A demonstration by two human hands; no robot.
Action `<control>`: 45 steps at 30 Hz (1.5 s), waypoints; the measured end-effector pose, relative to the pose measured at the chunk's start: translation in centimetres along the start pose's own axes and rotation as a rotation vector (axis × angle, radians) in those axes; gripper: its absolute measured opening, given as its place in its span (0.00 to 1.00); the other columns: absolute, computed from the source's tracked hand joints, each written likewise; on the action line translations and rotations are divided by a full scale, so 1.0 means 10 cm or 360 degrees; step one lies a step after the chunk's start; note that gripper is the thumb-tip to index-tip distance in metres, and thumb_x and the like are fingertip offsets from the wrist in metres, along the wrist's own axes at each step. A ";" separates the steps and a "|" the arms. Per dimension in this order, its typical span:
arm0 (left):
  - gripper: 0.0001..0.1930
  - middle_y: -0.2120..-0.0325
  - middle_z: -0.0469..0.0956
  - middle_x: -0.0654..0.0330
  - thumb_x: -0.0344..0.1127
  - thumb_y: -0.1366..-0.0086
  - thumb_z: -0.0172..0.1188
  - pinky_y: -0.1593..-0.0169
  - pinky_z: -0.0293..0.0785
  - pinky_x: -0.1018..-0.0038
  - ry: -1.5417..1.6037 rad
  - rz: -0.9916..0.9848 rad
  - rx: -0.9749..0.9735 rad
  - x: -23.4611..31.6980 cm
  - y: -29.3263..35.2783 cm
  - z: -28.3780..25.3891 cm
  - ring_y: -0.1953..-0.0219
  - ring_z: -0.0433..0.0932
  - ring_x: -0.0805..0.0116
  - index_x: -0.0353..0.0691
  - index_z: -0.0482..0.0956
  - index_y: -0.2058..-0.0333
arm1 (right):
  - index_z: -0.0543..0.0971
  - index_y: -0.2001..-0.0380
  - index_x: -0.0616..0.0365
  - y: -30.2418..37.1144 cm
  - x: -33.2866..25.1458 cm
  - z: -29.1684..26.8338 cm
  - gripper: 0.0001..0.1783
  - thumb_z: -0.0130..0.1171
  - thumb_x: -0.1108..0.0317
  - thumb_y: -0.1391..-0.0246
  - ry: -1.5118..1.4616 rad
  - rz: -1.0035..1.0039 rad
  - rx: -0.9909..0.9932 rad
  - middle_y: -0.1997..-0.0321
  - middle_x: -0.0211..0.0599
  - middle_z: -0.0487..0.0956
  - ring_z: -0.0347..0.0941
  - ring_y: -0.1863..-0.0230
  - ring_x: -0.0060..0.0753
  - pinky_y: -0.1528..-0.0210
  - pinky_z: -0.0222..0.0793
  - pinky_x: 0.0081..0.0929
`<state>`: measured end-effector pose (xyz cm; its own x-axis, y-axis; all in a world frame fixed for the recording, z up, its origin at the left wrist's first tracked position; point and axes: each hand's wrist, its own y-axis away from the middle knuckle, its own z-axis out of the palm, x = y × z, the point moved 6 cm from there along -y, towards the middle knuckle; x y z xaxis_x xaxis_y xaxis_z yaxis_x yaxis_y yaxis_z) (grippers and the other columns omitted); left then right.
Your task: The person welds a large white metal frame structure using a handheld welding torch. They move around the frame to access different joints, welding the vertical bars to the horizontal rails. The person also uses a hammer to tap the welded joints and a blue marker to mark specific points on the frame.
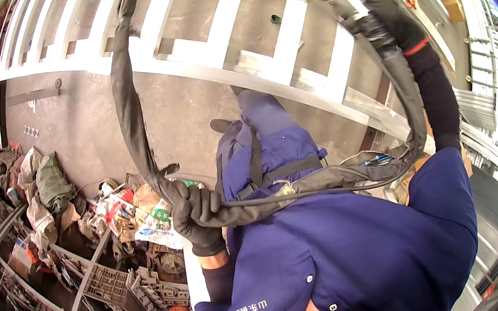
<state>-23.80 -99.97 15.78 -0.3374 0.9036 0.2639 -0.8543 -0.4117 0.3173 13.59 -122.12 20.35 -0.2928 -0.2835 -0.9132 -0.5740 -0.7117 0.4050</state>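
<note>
A thick cable in a dark fabric sleeve [130, 101] comes down from the top edge, bends at my left hand and runs across my waist toward the right. My left hand [197, 211], in a dark glove, is closed around it. The cable then curves up on the right to a black-taped section [376, 34]. There my gloved right hand [385, 11] is closed on the cable's end, its arm stretched forward over a white metal frame [189, 69]. Motion blurs this hand and the light metal parts beside it, so what sits at the cable's tip is unclear.
The frame has several bars and spans the far side. Rags and bags [53, 182] lie in a heap at left, beside packaging scraps [150, 211]. Divided metal bins [106, 285] with small parts stand at lower left. Stacked metal profiles [485, 108] line the right.
</note>
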 end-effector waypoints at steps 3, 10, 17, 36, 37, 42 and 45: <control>0.07 0.85 0.55 0.70 0.30 0.42 0.48 0.77 0.54 0.80 -0.0142 0.0085 0.0452 -0.17 0.03 -0.21 0.84 0.56 0.81 0.40 0.62 0.64 | 0.59 0.39 0.55 -0.48 0.54 0.40 0.23 0.42 0.69 0.38 -0.0133 0.0193 -0.0287 0.49 0.40 0.70 0.72 0.68 0.20 0.73 0.73 0.12; 0.05 0.85 0.51 0.72 0.32 0.40 0.48 0.71 0.59 0.80 -0.0040 0.0075 0.0772 -0.66 -0.24 -0.34 0.83 0.53 0.81 0.41 0.66 0.65 | 0.65 0.45 0.64 -0.96 1.22 0.80 0.22 0.38 0.61 0.36 -0.0301 0.0570 -0.0813 0.68 0.35 0.76 0.75 0.74 0.19 0.72 0.75 0.12; 0.08 0.83 0.53 0.71 0.34 0.39 0.49 0.71 0.60 0.79 -0.0077 0.0126 0.0940 -0.93 -0.33 -0.63 0.82 0.55 0.79 0.40 0.67 0.62 | 0.62 0.44 0.66 -1.26 1.31 0.65 0.22 0.36 0.62 0.35 -0.0412 0.0622 -0.0731 0.75 0.35 0.76 0.75 0.82 0.18 0.80 0.75 0.12; 0.09 0.83 0.54 0.71 0.33 0.37 0.46 0.69 0.63 0.78 -0.0092 0.0148 0.0946 -0.99 -0.45 -0.62 0.82 0.57 0.80 0.35 0.66 0.60 | 0.60 0.41 0.65 -1.50 1.45 0.62 0.25 0.38 0.60 0.35 0.0122 0.0159 -0.1033 0.52 0.37 0.73 0.72 0.56 0.17 0.55 0.71 0.11; 0.09 0.83 0.54 0.71 0.33 0.37 0.46 0.69 0.63 0.78 -0.0080 0.0143 0.0946 -1.00 -0.45 -0.63 0.82 0.57 0.80 0.35 0.66 0.60 | 0.59 0.41 0.65 -1.51 1.49 0.62 0.25 0.38 0.60 0.35 0.0040 0.0202 -0.1030 0.52 0.37 0.73 0.72 0.56 0.17 0.55 0.71 0.11; 0.09 0.83 0.54 0.71 0.33 0.37 0.45 0.70 0.62 0.79 -0.0140 0.0142 0.0950 -1.02 -0.46 -0.62 0.82 0.57 0.81 0.36 0.66 0.60 | 0.59 0.40 0.64 -1.50 1.47 0.62 0.25 0.38 0.60 0.35 0.0038 0.0321 -0.1015 0.52 0.38 0.73 0.72 0.55 0.17 0.53 0.71 0.13; 0.09 0.83 0.54 0.71 0.33 0.37 0.46 0.70 0.62 0.79 -0.0170 0.0142 0.1014 -1.04 -0.46 -0.59 0.82 0.56 0.81 0.36 0.66 0.60 | 0.59 0.40 0.64 -1.53 1.49 0.61 0.25 0.38 0.60 0.35 0.0193 0.0166 -0.1043 0.51 0.39 0.73 0.71 0.54 0.18 0.53 0.71 0.13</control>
<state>-18.67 -106.74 6.24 -0.3273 0.8594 0.3929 -0.4117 -0.5040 0.7593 13.36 -111.51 0.87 -0.2117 -0.4146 -0.8850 0.0466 -0.9088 0.4146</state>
